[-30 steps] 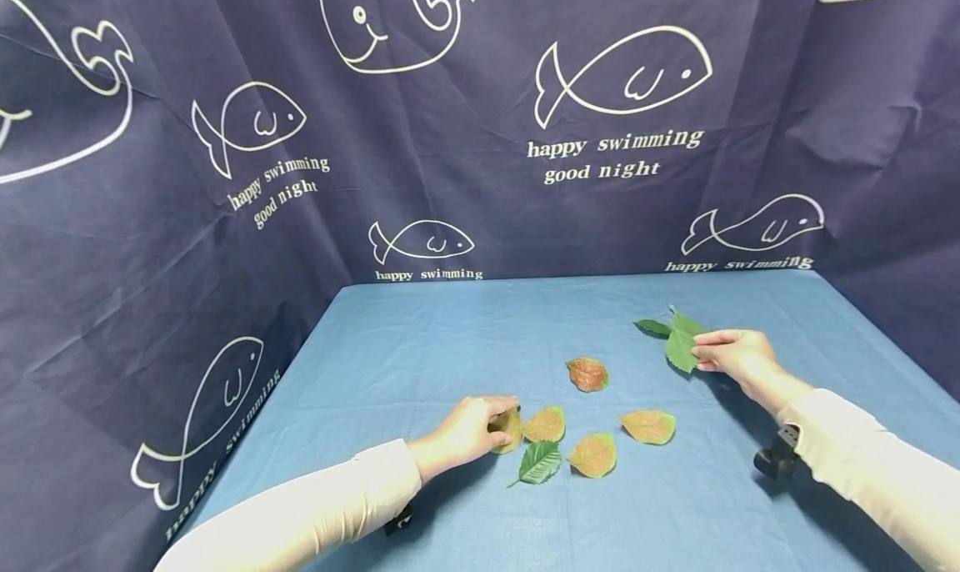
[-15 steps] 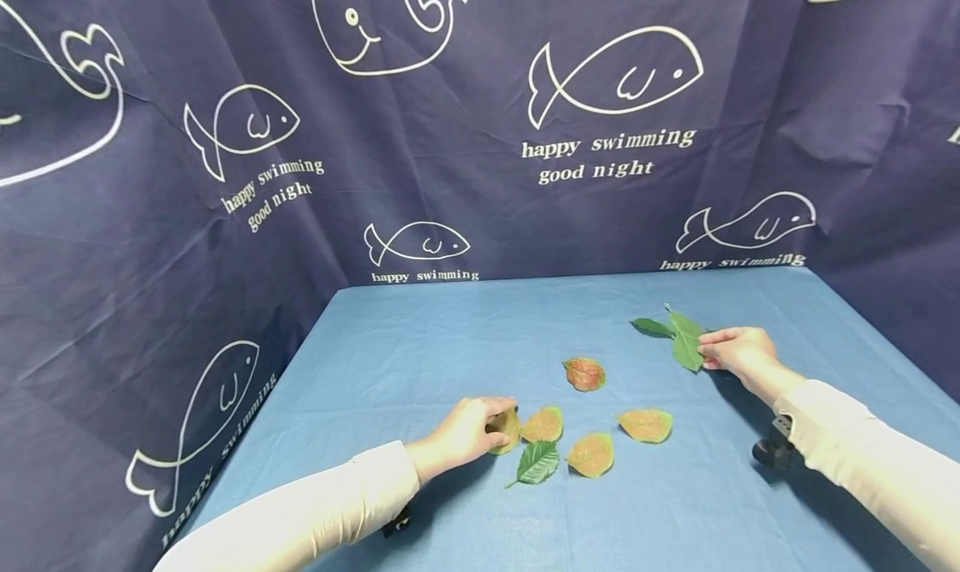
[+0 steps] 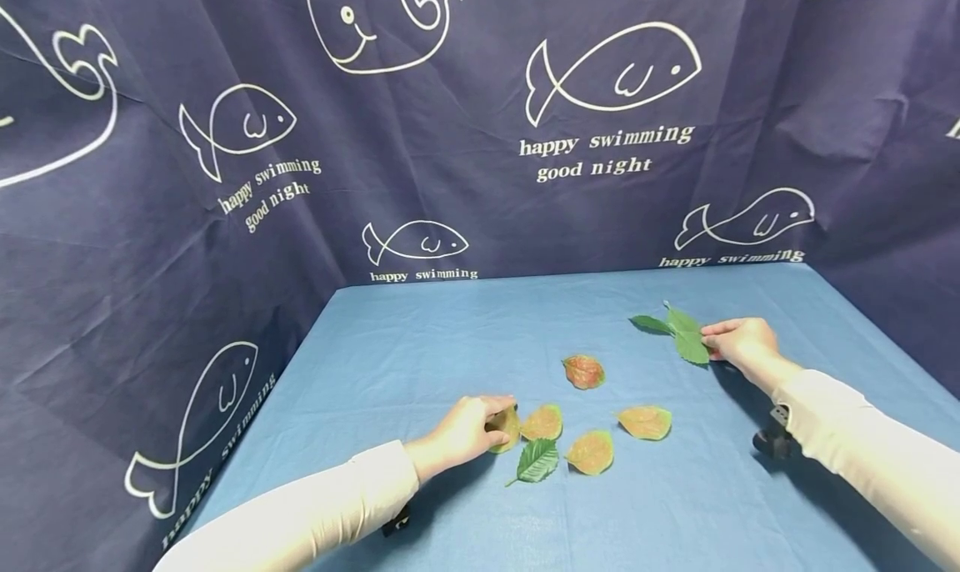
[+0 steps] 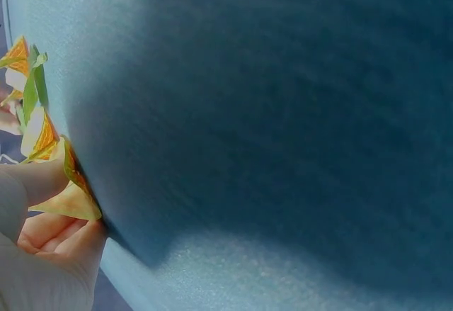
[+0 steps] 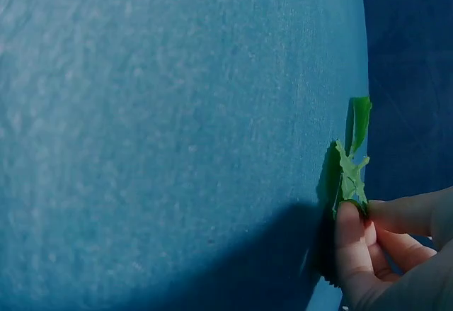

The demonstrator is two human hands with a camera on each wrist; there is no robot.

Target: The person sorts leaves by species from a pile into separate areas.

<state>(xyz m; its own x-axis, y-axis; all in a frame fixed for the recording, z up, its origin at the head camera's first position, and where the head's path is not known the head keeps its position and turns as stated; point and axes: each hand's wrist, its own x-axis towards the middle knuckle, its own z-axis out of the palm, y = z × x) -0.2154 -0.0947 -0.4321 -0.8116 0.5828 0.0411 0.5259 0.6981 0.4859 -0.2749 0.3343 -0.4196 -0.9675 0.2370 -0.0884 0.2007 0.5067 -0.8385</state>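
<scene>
At the front middle, my left hand [image 3: 461,434] holds a yellow-orange leaf [image 3: 506,429] between thumb and fingers; the left wrist view shows this leaf [image 4: 71,201] standing on edge at the cloth. Farther back on the right, my right hand [image 3: 744,343] pinches the edge of a green leaf [image 3: 692,348]. That leaf overlaps a second green leaf [image 3: 679,319], and a narrower dark green leaf [image 3: 649,324] points off to the left. In the right wrist view, thumb and fingertips close on the green leaf [image 5: 350,183], partly hiding it.
Between the hands lie a reddish leaf [image 3: 583,372], several yellow-orange leaves, such as one on the right [image 3: 647,422], and a serrated green leaf [image 3: 537,460]. Blue cloth [image 3: 450,338] covers the table. A dark printed curtain [image 3: 465,172] hangs behind and at the sides.
My right hand has shifted slightly right and back, and the green leaf in its fingers has turned and slid right a little. My left hand and its leaf have stayed put.
</scene>
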